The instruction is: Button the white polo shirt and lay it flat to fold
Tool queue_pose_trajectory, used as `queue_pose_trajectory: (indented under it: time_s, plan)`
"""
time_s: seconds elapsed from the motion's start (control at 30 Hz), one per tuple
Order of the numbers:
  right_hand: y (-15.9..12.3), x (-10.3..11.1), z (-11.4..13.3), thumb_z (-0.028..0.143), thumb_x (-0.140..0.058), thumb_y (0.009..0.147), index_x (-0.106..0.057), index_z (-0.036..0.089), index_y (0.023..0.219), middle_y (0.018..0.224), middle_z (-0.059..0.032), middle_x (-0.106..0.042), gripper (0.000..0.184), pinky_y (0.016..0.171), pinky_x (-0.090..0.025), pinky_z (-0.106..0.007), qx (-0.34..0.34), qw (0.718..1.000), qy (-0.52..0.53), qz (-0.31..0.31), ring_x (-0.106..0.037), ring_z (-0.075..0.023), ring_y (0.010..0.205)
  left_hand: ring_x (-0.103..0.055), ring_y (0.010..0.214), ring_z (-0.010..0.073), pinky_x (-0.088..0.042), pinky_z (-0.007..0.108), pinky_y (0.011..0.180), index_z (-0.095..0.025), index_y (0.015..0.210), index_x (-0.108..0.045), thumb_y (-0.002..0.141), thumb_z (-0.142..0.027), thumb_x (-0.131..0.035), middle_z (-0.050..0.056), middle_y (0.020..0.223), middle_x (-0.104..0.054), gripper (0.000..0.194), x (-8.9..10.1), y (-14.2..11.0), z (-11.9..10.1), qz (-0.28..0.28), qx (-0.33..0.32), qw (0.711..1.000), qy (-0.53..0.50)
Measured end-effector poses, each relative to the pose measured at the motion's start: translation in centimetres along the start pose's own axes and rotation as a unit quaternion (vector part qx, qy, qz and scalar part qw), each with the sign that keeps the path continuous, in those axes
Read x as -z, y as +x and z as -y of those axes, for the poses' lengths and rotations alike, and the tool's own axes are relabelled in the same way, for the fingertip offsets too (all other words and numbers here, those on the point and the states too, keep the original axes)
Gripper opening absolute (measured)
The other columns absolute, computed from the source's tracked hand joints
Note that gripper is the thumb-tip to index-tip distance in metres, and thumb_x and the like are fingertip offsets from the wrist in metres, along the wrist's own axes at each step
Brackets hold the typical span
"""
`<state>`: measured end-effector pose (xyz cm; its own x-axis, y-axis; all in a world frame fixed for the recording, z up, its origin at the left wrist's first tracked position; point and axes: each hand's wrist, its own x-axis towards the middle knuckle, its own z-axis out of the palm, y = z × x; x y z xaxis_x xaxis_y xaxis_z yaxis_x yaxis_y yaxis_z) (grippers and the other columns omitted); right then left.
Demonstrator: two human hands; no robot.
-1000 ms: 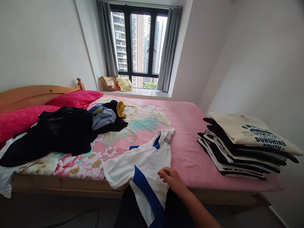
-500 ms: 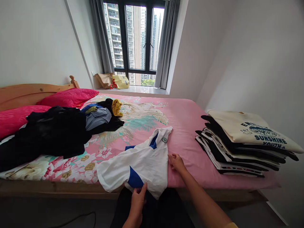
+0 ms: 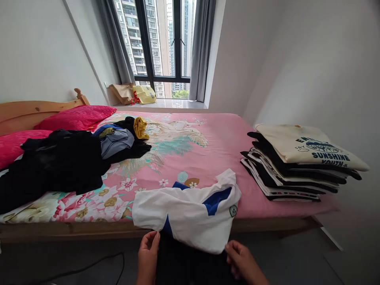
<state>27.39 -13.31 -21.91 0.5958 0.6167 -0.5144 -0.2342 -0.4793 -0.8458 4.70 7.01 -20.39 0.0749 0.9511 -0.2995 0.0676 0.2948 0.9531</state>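
A white shirt with blue panels [image 3: 190, 211] lies across the near edge of the pink bed [image 3: 213, 146], partly hanging over it. My left hand [image 3: 147, 251] grips the shirt's lower left edge, fingers curled. My right hand [image 3: 242, 261] pinches the lower right edge just below the hanging hem. A small round badge shows on the shirt's right side.
A stack of folded shirts [image 3: 297, 166] sits on the bed's right side, a cream printed one on top. A heap of dark unfolded clothes [image 3: 68, 158] lies at left by two pink pillows [image 3: 74, 117]. Bags [image 3: 133, 93] stand on the window sill. A cable [image 3: 89, 267] runs on the floor.
The shirt has been turned and pulled toward the bed's near edge; its collar end now points right. My right hand has moved from the bed top down to the shirt's lower edge.
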Motion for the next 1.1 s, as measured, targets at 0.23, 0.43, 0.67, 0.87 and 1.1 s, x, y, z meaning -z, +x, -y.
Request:
queue_pose_trajectory:
  time_s: [0.23,0.43,0.67,0.87,1.1]
  plan:
    - [-1.3,1.6,9.2,0.048,-0.043,0.087,-0.059,0.019,0.086,0.077,-0.0031,-0.064,0.033,0.065,-0.046,-0.025,0.273,0.947,-0.158,-0.067,-0.059,-0.0152,0.071,-0.052,0.116,0.0251,-0.039,0.042,0.1,-0.022,0.113,-0.059,0.082,-0.028,-0.05,0.009,0.121,-0.06,0.033,-4.8,0.5,-4.2,0.142,-0.379,0.879,0.253]
    - [4.3,0.2,15.6,0.026,-0.041,0.088,-0.065,0.015,0.089,0.096,-0.0127,-0.067,0.027,0.078,-0.044,-0.031,0.239,0.789,-0.566,0.004,-0.062,-0.0229,0.092,-0.06,0.089,0.0213,-0.022,0.051,0.107,-0.024,0.086,-0.068,0.078,-0.007,-0.045,0.003,0.084,-0.067,0.029,-8.0,0.6,-7.4,0.226,-0.473,0.683,0.508]
    - [5.8,2.0,13.6,0.005,-0.055,0.067,-0.057,0.019,0.112,0.114,-0.0129,-0.058,0.047,0.079,-0.042,-0.032,0.236,0.758,-0.608,0.011,-0.055,-0.0271,0.104,-0.061,0.086,0.0193,-0.034,0.042,0.094,-0.031,0.095,-0.068,0.085,-0.015,-0.042,0.003,0.087,-0.067,0.033,-4.1,-2.1,-4.3,0.308,-0.419,0.684,0.511]
    - [6.6,2.7,12.2,0.01,-0.044,0.082,-0.058,0.021,0.106,0.109,-0.0084,-0.058,0.029,0.073,-0.041,-0.027,0.31,0.755,-0.577,-0.029,-0.055,-0.0207,0.098,-0.061,0.091,0.0228,-0.035,0.042,0.089,-0.03,0.094,-0.069,0.081,-0.015,-0.046,0.005,0.094,-0.069,0.031,-5.8,-2.7,-5.0,0.318,-0.379,0.722,0.484]
    - [3.9,2.3,14.1,0.016,-0.039,0.088,-0.055,0.019,0.095,0.098,-0.0056,-0.06,0.018,0.086,-0.041,-0.029,0.436,0.802,-0.395,-0.099,-0.055,-0.0171,0.095,-0.059,0.096,0.0263,-0.043,0.037,0.083,-0.02,0.104,-0.061,0.077,-0.041,-0.059,0.01,0.101,-0.064,0.034,-12.0,-5.2,-7.7,0.255,-0.381,0.823,0.335]
